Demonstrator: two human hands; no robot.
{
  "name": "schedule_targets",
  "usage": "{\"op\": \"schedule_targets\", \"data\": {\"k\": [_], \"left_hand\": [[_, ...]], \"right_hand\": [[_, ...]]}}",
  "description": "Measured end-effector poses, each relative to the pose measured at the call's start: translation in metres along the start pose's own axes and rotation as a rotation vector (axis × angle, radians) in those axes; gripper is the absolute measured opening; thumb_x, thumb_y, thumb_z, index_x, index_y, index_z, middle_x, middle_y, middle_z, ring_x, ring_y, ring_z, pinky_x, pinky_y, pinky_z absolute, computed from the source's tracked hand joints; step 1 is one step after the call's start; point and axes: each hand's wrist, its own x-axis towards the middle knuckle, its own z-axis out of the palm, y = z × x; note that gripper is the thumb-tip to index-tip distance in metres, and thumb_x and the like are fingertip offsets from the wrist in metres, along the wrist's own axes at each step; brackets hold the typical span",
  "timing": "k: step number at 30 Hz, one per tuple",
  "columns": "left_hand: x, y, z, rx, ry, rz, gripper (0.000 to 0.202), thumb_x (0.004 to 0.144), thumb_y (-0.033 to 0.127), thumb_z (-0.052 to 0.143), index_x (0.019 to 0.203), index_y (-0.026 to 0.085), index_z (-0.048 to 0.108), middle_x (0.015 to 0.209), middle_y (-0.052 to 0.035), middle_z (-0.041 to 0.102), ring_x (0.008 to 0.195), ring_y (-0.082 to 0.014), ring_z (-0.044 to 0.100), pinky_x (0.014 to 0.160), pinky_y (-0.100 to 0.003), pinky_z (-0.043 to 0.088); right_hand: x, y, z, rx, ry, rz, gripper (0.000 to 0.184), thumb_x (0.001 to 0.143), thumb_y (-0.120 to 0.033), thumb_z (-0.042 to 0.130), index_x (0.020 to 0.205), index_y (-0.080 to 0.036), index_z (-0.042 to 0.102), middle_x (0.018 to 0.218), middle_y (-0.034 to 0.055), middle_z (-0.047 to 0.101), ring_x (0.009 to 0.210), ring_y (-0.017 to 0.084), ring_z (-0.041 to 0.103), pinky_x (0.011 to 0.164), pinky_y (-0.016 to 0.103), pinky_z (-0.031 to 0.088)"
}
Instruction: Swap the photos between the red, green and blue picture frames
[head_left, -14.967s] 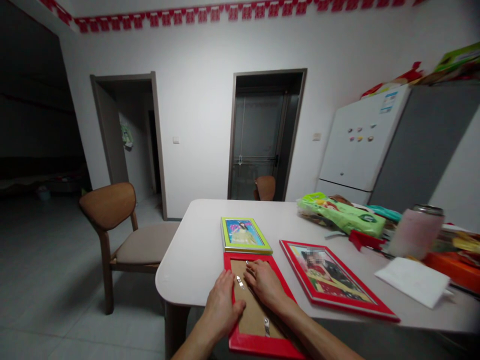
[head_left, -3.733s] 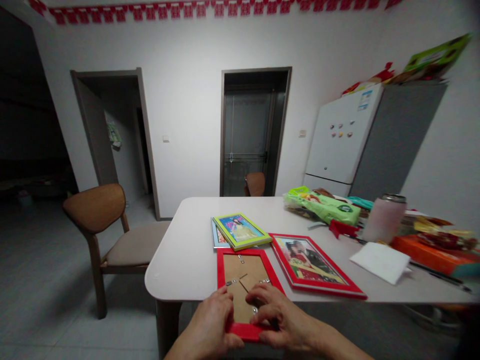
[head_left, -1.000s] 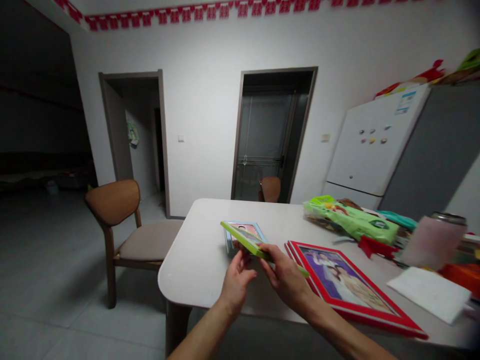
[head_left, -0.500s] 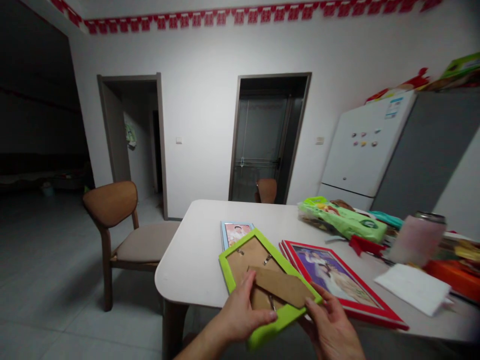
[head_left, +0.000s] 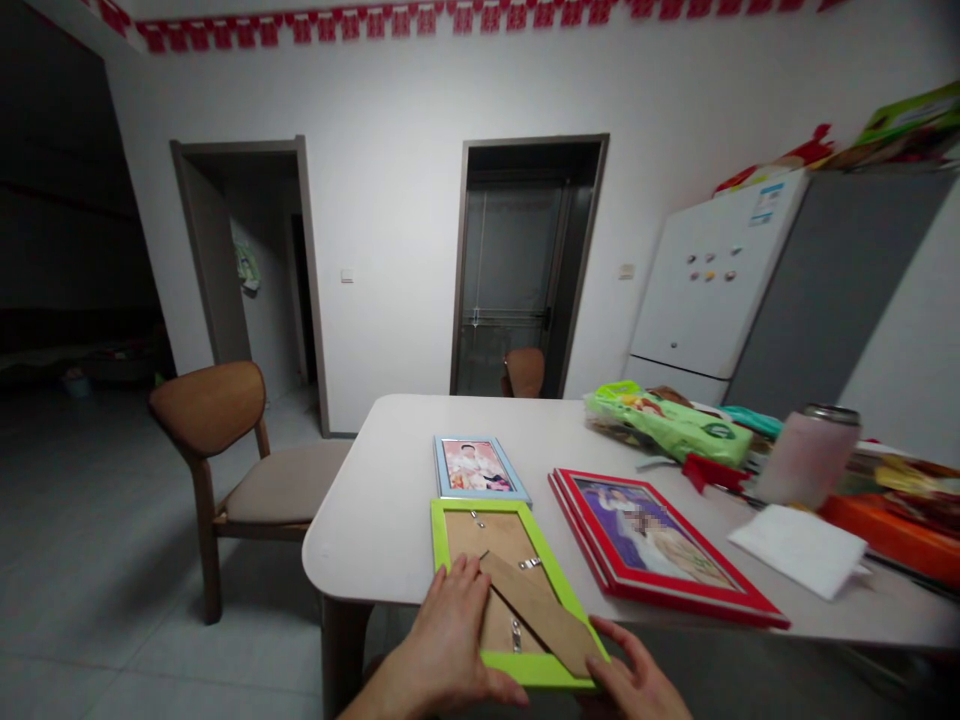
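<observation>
Two-handed, steady the green frame [head_left: 517, 588] evenly, with left hand [head_left: 454, 632] spread on its back and right hand [head_left: 634, 678] gripping its corner.

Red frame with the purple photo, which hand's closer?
Right. The right hand is just in front of the red frame; the left hand is farther left, on the green frame.

Single head view, facing forward and a bit down from the near side of the tabletop [head_left: 390, 480]. Hands [head_left: 448, 630] nearest the lens, bottom center. Far wall [head_left: 390, 220] roughly face-on behind, fridge [head_left: 712, 290] back right, red trim [head_left: 465, 18] along top edge.
</observation>
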Motion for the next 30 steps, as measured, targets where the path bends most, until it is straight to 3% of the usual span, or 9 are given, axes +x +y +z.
{"op": "schedule_targets", "data": {"k": [2,5,7,10,14,21,25,27,30], "left_hand": [[-0.003,-0.003,-0.002,0.005,0.016,-0.054,0.108,0.041,0.053,0.068,0.128,0.01,0.021,0.136,-0.0139,0.01,0.125,-0.0256,0.005,0.101,-0.041,0.006],[-0.005,-0.01,-0.005,-0.002,0.069,-0.131,0.105,0.043,0.053,0.066,0.127,0.006,0.023,0.136,-0.0154,0.012,0.125,-0.0249,0.006,0.101,-0.037,0.008],[-0.005,-0.015,-0.007,-0.019,0.125,-0.185,0.097,0.048,0.051,0.063,0.125,0.004,0.026,0.135,-0.016,0.015,0.125,-0.0245,0.009,0.101,-0.035,0.009],[-0.003,-0.023,-0.007,-0.048,0.179,-0.216,0.091,0.051,0.048,0.06,0.125,0.004,0.028,0.135,-0.0155,0.016,0.125,-0.0233,0.012,0.101,-0.032,0.012],[-0.001,-0.029,-0.006,-0.071,0.196,-0.189,0.09,0.05,0.045,0.06,0.125,0.006,0.028,0.136,-0.0137,0.017,0.123,-0.0226,0.018,0.1,-0.029,0.015],[-0.004,-0.027,-0.006,-0.088,0.201,-0.177,0.085,0.054,0.041,0.057,0.125,0.004,0.029,0.136,-0.0141,0.016,0.123,-0.0226,0.019,0.1,-0.029,0.016],[-0.004,-0.027,-0.007,-0.071,0.202,-0.171,0.085,0.053,0.041,0.058,0.125,0.004,0.028,0.135,-0.0146,0.017,0.122,-0.0225,0.021,0.1,-0.028,0.018],[-0.003,-0.028,-0.006,-0.065,0.202,-0.174,0.086,0.053,0.04,0.058,0.125,0.004,0.028,0.135,-0.0146,0.017,0.122,-0.0232,0.021,0.099,-0.028,0.018],[-0.001,-0.031,-0.004,-0.064,0.204,-0.177,0.084,0.054,0.039,0.057,0.125,0.004,0.028,0.136,-0.0133,0.017,0.122,-0.0236,0.02,0.1,-0.028,0.018]], "right_hand": [[0.003,-0.004,-0.003,-0.103,-0.002,-0.074,0.045,0.056,-0.046,0.056,0.092,-0.02,0.05,0.057,-0.0005,0.06,0.054,0.019,0.059,0.053,0.029,0.047],[0.012,-0.017,-0.007,-0.39,0.037,-0.294,0.039,0.057,-0.041,0.056,0.089,-0.019,0.056,0.089,0.0079,0.062,0.085,0.023,0.057,0.072,0.033,0.046],[0.023,-0.028,-0.006,-0.635,0.049,-0.466,0.031,0.061,-0.037,0.053,0.087,-0.02,0.059,0.103,0.0087,0.057,0.098,0.023,0.051,0.084,0.035,0.04],[0.045,-0.042,0.004,-0.929,-0.019,-0.614,0.025,0.067,-0.028,0.047,0.085,-0.02,0.062,0.1,0.0085,0.058,0.096,0.021,0.05,0.088,0.034,0.036],[0.069,-0.052,0.021,-1.159,-0.106,-0.612,0.024,0.068,-0.019,0.043,0.078,-0.017,0.065,0.088,0.0078,0.058,0.084,0.018,0.053,0.079,0.028,0.039],[0.076,-0.054,0.027,-1.276,-0.076,-0.619,0.028,0.073,-0.018,0.039,0.08,-0.018,0.066,0.082,0.0078,0.056,0.076,0.016,0.053,0.07,0.025,0.039],[0.073,-0.053,0.034,-1.301,-0.016,-0.67,0.028,0.073,-0.018,0.04,0.085,-0.019,0.065,0.086,0.009,0.058,0.082,0.019,0.051,0.074,0.028,0.038],[0.067,-0.052,0.045,-1.251,-0.057,-0.715,0.027,0.074,-0.02,0.04,0.086,-0.018,0.064,0.089,0.0087,0.058,0.086,0.019,0.05,0.077,0.028,0.037],[0.055,-0.051,0.068,-1.143,-0.225,-0.751,0.027,0.076,-0.026,0.04,0.084,-0.019,0.065,0.089,0.0064,0.059,0.085,0.017,0.05,0.077,0.027,0.036]]}}
